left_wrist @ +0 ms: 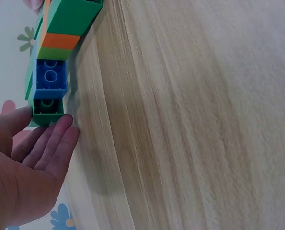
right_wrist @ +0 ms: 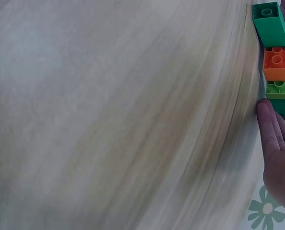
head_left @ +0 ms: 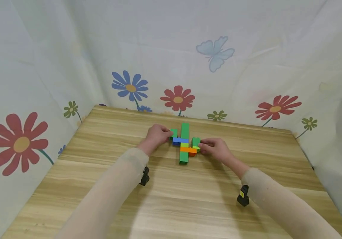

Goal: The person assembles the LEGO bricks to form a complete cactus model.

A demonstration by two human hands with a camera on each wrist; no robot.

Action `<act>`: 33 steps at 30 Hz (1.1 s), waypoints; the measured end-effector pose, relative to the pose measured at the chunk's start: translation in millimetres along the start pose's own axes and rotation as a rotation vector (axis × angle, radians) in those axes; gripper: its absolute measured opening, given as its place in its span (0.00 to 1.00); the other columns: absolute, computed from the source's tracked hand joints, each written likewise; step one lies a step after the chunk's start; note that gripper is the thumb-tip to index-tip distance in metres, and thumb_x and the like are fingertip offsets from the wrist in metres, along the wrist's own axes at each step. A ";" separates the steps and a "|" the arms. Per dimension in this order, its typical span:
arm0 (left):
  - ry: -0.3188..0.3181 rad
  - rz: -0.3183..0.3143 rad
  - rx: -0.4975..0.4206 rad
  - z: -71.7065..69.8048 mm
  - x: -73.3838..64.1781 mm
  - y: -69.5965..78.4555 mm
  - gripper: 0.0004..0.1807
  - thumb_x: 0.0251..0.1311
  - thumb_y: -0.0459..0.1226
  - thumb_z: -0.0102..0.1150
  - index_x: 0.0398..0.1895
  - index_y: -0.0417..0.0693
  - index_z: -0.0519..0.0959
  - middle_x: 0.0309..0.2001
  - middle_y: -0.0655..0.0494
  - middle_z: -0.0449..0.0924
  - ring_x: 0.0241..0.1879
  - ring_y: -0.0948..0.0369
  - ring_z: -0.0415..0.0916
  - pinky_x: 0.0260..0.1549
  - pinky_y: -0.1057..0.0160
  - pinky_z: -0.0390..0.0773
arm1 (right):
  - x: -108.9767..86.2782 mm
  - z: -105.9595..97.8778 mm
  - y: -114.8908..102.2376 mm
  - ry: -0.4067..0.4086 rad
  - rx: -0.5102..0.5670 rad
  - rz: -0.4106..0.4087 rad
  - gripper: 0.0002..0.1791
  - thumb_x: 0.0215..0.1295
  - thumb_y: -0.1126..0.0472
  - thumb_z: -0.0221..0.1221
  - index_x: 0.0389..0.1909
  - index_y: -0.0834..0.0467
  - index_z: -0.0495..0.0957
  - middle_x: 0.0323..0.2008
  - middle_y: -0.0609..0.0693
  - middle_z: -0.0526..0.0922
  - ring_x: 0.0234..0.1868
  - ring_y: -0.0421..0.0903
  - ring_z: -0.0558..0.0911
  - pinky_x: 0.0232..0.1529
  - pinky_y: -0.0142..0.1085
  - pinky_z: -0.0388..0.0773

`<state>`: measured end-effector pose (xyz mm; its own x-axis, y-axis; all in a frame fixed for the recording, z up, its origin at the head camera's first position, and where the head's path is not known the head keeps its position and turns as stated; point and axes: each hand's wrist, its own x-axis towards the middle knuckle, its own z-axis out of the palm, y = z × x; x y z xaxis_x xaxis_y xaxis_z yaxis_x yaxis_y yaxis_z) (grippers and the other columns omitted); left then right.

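A toy building-block assembly lies on the table between both hands. Its middle is a long column of green blocks (head_left: 184,157) with a lime block (head_left: 184,145) in it. A blue block (head_left: 181,140) reaches left from the column, and an orange block (head_left: 188,150) reaches right. My left hand (head_left: 158,134) pinches the small green block (left_wrist: 48,109) at the blue block's outer end, thumb on one side and fingers on the other. At the opposite end, my right hand (head_left: 216,148) pinches the green block (head_left: 196,142) joined to a lime block (right_wrist: 279,89). Hollow undersides face the wrist cameras.
The wood-grain table (head_left: 188,199) extends around the blocks. A white curtain (head_left: 159,39) with printed flowers and a butterfly hangs behind it and at both sides. A black wrist camera (head_left: 144,176) sits under the left sleeve, another camera (head_left: 243,196) under the right.
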<state>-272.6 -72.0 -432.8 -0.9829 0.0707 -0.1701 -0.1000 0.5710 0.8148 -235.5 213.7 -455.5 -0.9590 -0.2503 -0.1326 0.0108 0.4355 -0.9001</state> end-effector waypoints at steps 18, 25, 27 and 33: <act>0.045 0.002 0.137 4.2 -3.1 5.7 0.13 0.72 0.42 0.68 0.46 0.41 0.91 0.32 0.49 0.91 0.39 0.54 0.86 0.46 0.57 0.84 | 2.0 -2.4 -5.8 -0.015 -0.128 -0.003 0.23 0.77 0.60 0.66 0.62 0.72 0.81 0.51 0.65 0.89 0.45 0.53 0.93 0.50 0.42 0.90; 0.041 -0.001 0.166 4.2 -1.9 7.2 0.12 0.73 0.42 0.65 0.44 0.42 0.91 0.30 0.52 0.90 0.36 0.56 0.85 0.39 0.61 0.81 | 4.7 -3.0 -3.6 -0.006 -0.117 0.013 0.22 0.76 0.59 0.66 0.61 0.72 0.82 0.50 0.65 0.90 0.45 0.53 0.93 0.49 0.40 0.90; 0.039 -0.002 0.173 3.6 -1.3 6.9 0.13 0.73 0.42 0.64 0.42 0.42 0.91 0.30 0.53 0.90 0.35 0.56 0.84 0.38 0.62 0.80 | 5.1 -3.6 -3.3 -0.007 -0.130 0.010 0.23 0.77 0.58 0.66 0.62 0.71 0.82 0.50 0.65 0.90 0.45 0.53 0.92 0.51 0.42 0.90; -0.001 0.024 0.191 -9.0 -2.8 8.4 0.16 0.75 0.44 0.62 0.40 0.41 0.91 0.30 0.52 0.88 0.31 0.57 0.77 0.33 0.62 0.75 | 2.3 -12.1 -9.2 0.005 -0.259 -0.018 0.24 0.78 0.53 0.65 0.62 0.68 0.83 0.49 0.59 0.91 0.49 0.52 0.92 0.58 0.47 0.87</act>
